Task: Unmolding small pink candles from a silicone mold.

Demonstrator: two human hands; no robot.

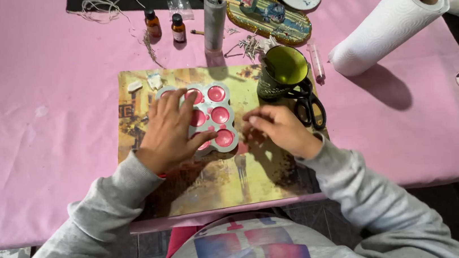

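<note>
Flat on the mould tray (223,125), the left hand (170,132) spreads its fingers; right hand (276,131) fingers curl together just beside it, near the table's front edge.

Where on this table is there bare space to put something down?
Bare pink cloth lies left of the picture mat, and more between the paper towel roll and the table's near edge. It is crowded behind the mould tray: brown bottles, green mug, scissors.
</note>
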